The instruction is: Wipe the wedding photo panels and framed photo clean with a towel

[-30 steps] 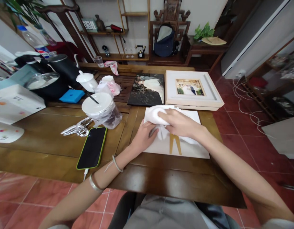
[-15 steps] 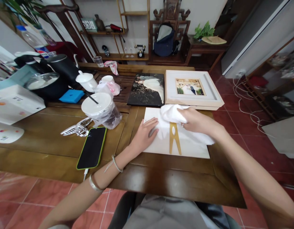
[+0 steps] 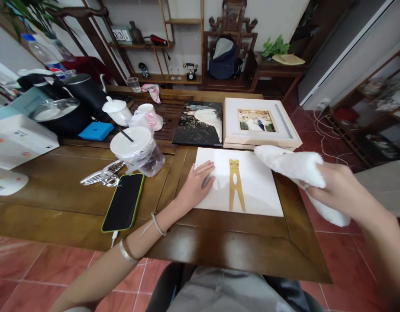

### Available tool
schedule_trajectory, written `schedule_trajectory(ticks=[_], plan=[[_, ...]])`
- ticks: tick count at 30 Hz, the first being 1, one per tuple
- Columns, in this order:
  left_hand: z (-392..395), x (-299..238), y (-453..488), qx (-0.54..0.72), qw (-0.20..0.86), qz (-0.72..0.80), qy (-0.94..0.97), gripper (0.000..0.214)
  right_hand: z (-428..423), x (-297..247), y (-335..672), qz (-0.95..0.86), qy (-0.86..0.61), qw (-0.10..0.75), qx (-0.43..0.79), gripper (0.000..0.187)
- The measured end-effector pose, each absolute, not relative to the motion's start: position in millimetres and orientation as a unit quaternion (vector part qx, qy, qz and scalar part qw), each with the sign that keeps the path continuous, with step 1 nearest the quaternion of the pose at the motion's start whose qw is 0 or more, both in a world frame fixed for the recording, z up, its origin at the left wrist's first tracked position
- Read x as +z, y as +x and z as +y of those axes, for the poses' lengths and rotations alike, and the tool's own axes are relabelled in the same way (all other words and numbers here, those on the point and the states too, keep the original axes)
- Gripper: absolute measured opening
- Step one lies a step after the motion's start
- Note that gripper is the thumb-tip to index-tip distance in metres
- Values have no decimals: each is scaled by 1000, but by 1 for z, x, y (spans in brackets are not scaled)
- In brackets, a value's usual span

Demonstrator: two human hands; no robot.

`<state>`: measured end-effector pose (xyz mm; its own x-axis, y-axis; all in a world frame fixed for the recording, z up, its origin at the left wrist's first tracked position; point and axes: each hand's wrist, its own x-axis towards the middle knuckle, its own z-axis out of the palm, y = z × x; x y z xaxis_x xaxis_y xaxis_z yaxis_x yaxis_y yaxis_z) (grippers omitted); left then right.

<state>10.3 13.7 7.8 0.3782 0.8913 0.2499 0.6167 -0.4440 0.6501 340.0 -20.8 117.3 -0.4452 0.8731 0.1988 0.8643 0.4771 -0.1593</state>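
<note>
A dark wooden table (image 3: 73, 190) stood on a red tiled floor (image 3: 31, 264), with shelves (image 3: 174, 43) and a blue backpack (image 3: 224, 56) against the far wall. On the table, from the left, sat a white box (image 3: 21, 145), a black kettle (image 3: 85, 93), a white teapot (image 3: 117, 112), a lidded cup (image 3: 133, 143) in a clear bag, a hair clip (image 3: 101, 177) and a phone (image 3: 124, 201) in a green case.

The left hand (image 3: 195, 186) lay palm down on the near left edge of a white board (image 3: 261, 190), fingers straight and relaxed, gripping nothing. A golden stand (image 3: 235, 184) lay flat on the board's middle. The right hand (image 3: 343, 190) was clenched around a white cloth (image 3: 291, 162), held beyond the table's right edge and clear of the board.

There was one board, one stand, one cloth, one phone and one clip. Two pictures lay on the far side: a dark print (image 3: 200, 123) and a white frame (image 3: 260, 125).
</note>
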Motion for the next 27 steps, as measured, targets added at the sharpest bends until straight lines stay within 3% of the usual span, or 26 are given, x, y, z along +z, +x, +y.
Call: schedule_trajectory(ticks=[5, 12, 17, 21, 24, 27], plan=[[14, 8, 10, 294, 232, 474, 797, 32, -14, 88, 302, -882, -467, 62, 18, 29], [14, 8, 9, 299, 233, 469, 798, 32, 1, 53, 286, -884, -466, 35, -18, 19], [13, 8, 9, 301, 230, 469, 798, 32, -33, 64, 285, -902, -429, 33, 26, 22], [13, 7, 9, 302, 229, 466, 800, 33, -80, 82, 286, -914, -402, 18, 49, 35], [13, 7, 8, 302, 227, 468, 799, 33, -108, 90, 300, -921, -383, 48, 44, 46], [13, 8, 8, 298, 229, 470, 799, 33, -115, 92, 319, -905, -406, 120, 33, 40]])
